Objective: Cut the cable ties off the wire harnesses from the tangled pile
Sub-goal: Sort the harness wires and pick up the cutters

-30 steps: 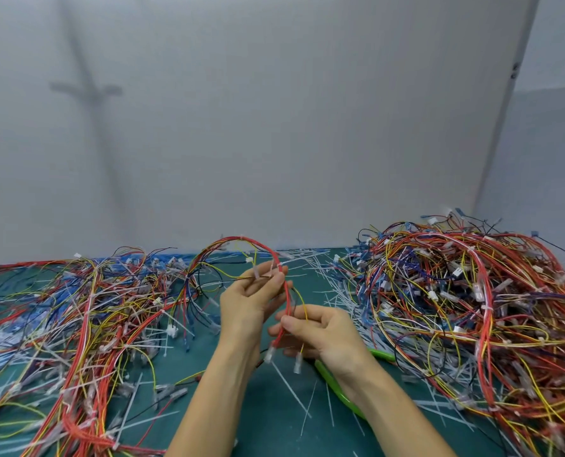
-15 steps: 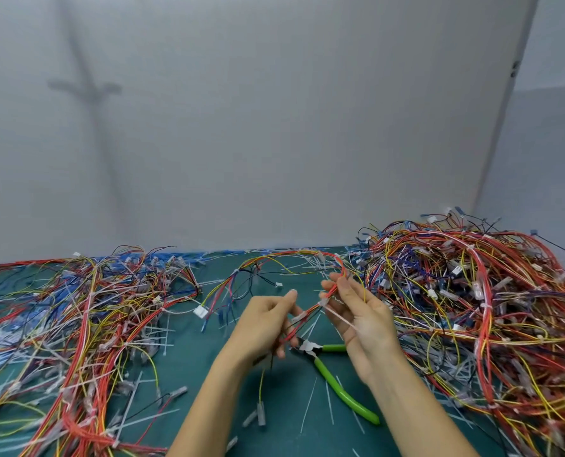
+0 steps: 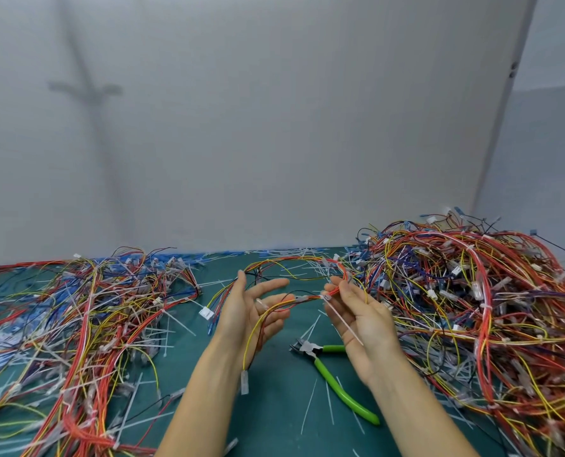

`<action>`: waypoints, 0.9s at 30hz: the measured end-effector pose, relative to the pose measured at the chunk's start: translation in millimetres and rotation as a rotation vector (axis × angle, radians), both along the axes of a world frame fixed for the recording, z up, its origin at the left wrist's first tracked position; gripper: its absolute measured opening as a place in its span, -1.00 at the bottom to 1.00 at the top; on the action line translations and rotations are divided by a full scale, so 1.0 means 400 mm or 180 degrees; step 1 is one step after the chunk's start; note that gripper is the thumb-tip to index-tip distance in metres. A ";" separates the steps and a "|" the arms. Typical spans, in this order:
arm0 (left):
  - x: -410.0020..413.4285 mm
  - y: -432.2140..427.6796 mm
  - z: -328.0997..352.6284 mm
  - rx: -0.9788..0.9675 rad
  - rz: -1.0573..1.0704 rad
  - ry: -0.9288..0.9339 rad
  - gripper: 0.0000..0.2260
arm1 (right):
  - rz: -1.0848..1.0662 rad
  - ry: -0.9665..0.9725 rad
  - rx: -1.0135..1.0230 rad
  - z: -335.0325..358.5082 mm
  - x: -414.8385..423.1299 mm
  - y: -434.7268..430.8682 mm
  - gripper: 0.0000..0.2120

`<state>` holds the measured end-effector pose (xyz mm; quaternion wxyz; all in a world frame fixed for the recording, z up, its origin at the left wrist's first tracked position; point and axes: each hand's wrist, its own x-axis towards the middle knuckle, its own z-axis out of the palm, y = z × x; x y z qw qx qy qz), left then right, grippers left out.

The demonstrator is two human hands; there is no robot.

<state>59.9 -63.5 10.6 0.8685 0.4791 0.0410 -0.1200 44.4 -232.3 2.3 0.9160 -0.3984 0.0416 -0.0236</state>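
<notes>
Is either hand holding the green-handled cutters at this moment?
No: the cutters lie on the mat, while the left hand and right hand are on the wire harness.

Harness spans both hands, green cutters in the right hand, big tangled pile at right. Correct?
One error: the green cutters lie on the mat below the right hand, not in it, as the head view shows. The harness does run from it to the left hand, and the tangled pile sits at right.

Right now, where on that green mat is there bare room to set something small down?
Barest: the mat between the forearms, left of the green cutters, with only a few cut ties. The left pile and right pile are crowded; above the mat, the right hand holds a wire harness.
</notes>
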 end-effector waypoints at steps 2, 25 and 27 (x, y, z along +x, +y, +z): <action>0.002 0.007 -0.001 0.0080 -0.0016 0.0015 -0.31 | -0.0026 -0.0013 0.0004 -0.003 0.001 0.000 -0.86; 0.008 0.021 0.006 -0.0525 0.1593 -0.1090 -0.76 | 0.0165 -0.1484 -0.5465 -0.038 -0.013 0.014 -0.81; 0.007 0.018 0.002 -0.0224 0.1657 -0.1209 -0.81 | 0.0271 -0.1418 -0.5360 -0.035 -0.013 0.010 -0.81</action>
